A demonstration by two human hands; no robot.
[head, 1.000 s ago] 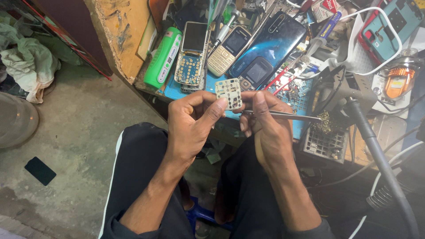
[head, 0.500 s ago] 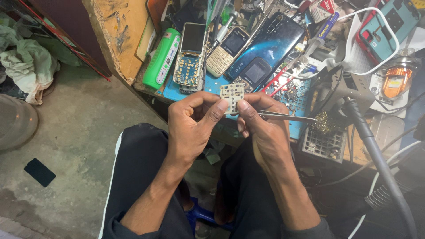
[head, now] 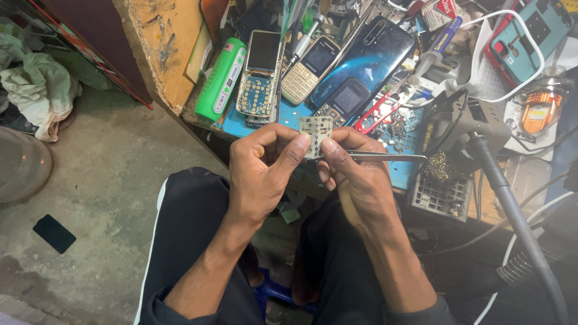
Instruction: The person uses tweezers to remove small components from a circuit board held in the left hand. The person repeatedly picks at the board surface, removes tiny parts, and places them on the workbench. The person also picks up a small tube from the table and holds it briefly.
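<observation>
1. Our left hand pinches a small pale rectangular keypad board dotted with round contacts between thumb and forefinger, holding it upright just above our lap and in front of the bench edge.
2. Our right hand is closed around slim steel tweezers, whose long end points away to the right; its fingertips also touch the board's lower edge.
3. Compared with a second ago, the board has turned from a tilt to nearly square-on to us, and both hands have drawn a little closer together. We judge this as steadying the board for close work.
4. Just beyond the hands lies an opened handset with a blue keypad board exposed on a blue work mat.
5. Beside it, further right, sit a gold keypad phone, a small black keypad phone and a large glossy dark blue smartphone.
6. To the left of the opened handset rests a green cylindrical torch-like device.
7. Right of our right hand, a brass-wool tip cleaner sits on a grey grid holder.
</observation>
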